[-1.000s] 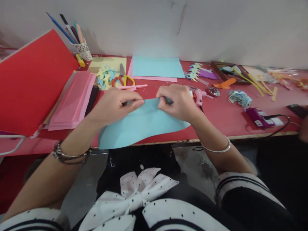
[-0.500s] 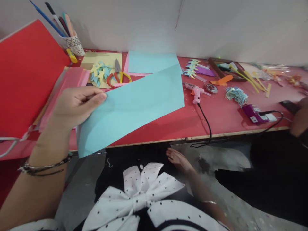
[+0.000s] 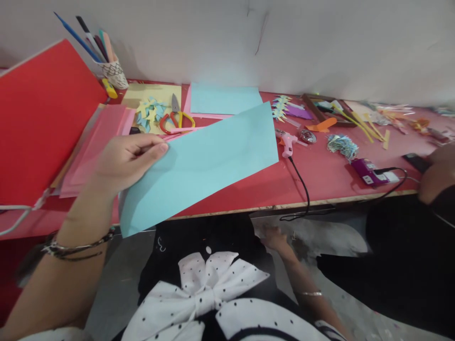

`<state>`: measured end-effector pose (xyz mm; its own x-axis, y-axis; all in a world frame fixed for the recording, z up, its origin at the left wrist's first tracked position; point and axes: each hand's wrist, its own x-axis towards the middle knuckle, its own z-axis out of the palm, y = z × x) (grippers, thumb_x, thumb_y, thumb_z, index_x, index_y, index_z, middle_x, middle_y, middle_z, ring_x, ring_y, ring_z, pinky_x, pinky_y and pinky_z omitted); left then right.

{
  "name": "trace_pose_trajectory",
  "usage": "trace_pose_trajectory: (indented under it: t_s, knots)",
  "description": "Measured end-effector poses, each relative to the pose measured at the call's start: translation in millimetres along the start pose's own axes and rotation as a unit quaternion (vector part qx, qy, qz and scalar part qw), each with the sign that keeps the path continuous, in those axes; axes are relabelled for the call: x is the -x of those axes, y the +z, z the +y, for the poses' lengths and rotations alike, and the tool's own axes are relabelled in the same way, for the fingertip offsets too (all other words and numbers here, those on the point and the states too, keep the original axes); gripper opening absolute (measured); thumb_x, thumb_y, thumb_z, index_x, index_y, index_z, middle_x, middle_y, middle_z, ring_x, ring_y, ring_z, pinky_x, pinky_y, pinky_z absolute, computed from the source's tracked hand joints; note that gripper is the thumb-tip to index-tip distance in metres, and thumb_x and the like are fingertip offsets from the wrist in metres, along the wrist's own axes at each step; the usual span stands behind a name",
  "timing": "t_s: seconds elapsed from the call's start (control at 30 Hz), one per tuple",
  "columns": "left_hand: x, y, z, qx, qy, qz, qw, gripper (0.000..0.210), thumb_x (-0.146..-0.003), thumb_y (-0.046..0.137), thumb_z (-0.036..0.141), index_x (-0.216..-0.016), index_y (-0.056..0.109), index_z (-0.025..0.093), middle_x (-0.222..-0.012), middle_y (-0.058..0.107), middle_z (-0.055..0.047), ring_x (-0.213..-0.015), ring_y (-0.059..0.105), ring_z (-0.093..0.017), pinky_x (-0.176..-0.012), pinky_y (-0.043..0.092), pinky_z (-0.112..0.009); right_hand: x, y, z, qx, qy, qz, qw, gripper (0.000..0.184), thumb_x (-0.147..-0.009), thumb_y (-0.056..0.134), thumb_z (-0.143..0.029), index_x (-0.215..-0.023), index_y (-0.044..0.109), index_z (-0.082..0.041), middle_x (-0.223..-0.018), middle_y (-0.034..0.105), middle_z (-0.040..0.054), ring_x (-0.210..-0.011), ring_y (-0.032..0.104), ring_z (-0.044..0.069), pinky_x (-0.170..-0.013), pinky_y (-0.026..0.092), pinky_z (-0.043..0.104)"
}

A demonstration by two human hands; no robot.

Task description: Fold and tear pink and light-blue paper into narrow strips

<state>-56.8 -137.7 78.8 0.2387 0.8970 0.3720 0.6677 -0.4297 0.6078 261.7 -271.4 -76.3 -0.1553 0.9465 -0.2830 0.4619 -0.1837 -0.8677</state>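
My left hand (image 3: 133, 158) pinches the upper left edge of a light blue sheet of paper (image 3: 209, 161) between thumb and fingers. The sheet slants over the table's front edge, its near left corner curving down. My right hand (image 3: 273, 239) hangs low beside my lap, below the table edge; its fingers are blurred and nothing shows in it. Behind the held sheet lie more light blue paper (image 3: 223, 98), scissors (image 3: 176, 113) with red and yellow handles, and a pile of cut paper pieces (image 3: 151, 112). A pink glue gun (image 3: 287, 144) rests just right of the sheet.
Left stands a large red board (image 3: 46, 123) by stacked pink paper (image 3: 95, 142) and a pen cup (image 3: 114, 73). Toward the right are a paper bundle (image 3: 343, 146), a wooden tray (image 3: 316, 113) and a purple power adapter (image 3: 369, 172). Another person's hand (image 3: 437, 175) holds a phone.
My left hand and the blue sheet appear slightly further right and lower, as the whole view has shifted. My right hand, with fingers outstretched before, has moved down and turned.
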Motion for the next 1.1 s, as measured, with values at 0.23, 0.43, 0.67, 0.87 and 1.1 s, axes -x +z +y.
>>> trace_pose_trajectory:
  t_s: [0.23, 0.43, 0.67, 0.87, 1.1]
  knots:
    - [-12.9, 1.5, 17.7, -0.101, 0.108, -0.140, 0.979, 0.035, -0.081, 0.035, 0.041, -0.078, 0.062, 0.018, -0.069, 0.065, 0.001, -0.061, 0.054, -0.010, -0.055, 0.036, -0.019, -5.0, -32.1, -142.7, 0.049, -0.309, -0.218, 0.924, 0.023, -0.083, 0.041, -0.019, -0.094, 0.061, -0.020, -0.088, 0.066, 0.0030, -0.084, 0.060, 0.012, -0.075, 0.047, 0.025]
    - [-16.2, 12.7, 36.0, -0.148, 0.154, -0.192, 0.958, 0.037, -0.082, 0.033, 0.041, -0.074, 0.062, 0.020, -0.058, 0.061, 0.001, -0.055, 0.053, -0.012, -0.051, 0.031, -0.022, -55.3, -12.5, -209.7, 0.356, -0.460, 0.163, 0.797, 0.020, -0.079, 0.043, -0.023, -0.089, 0.059, -0.016, -0.086, 0.063, 0.0070, -0.081, 0.054, 0.018, -0.081, 0.039, 0.034]
    - [-13.0, 13.6, 37.1, -0.071, 0.165, -0.199, 0.963, 0.040, -0.083, 0.034, 0.040, -0.058, 0.056, 0.018, -0.047, 0.053, 0.004, -0.045, 0.046, -0.008, -0.044, 0.029, -0.019, -82.6, 1.6, -204.9, 0.406, -0.469, 0.199, 0.759, 0.018, -0.067, 0.036, -0.013, -0.054, 0.049, -0.018, -0.044, 0.045, -0.0044, -0.042, 0.030, 0.008, -0.047, 0.024, 0.021]
    - [-7.4, -10.8, 7.7, -0.014, 0.139, -0.172, 0.975, 0.034, -0.082, 0.039, 0.036, -0.060, 0.057, 0.018, -0.054, 0.059, 0.003, -0.049, 0.051, -0.009, -0.046, 0.037, -0.018, -79.6, -48.5, -177.5, 0.423, -0.451, 0.167, 0.768, 0.019, -0.064, 0.033, -0.011, -0.055, 0.048, -0.018, -0.045, 0.043, -0.0032, -0.043, 0.033, 0.008, -0.048, 0.025, 0.019]
    - [1.1, -25.3, -9.5, -0.062, 0.158, -0.112, 0.979, 0.030, -0.082, 0.042, 0.035, -0.063, 0.060, 0.022, -0.052, 0.062, 0.004, -0.045, 0.054, -0.008, -0.041, 0.038, -0.015, -68.4, -92.8, -160.2, 0.382, -0.337, 0.343, 0.789, 0.018, -0.072, 0.036, -0.014, -0.058, 0.045, -0.020, -0.051, 0.047, -0.0014, -0.049, 0.042, 0.011, -0.051, 0.031, 0.023]
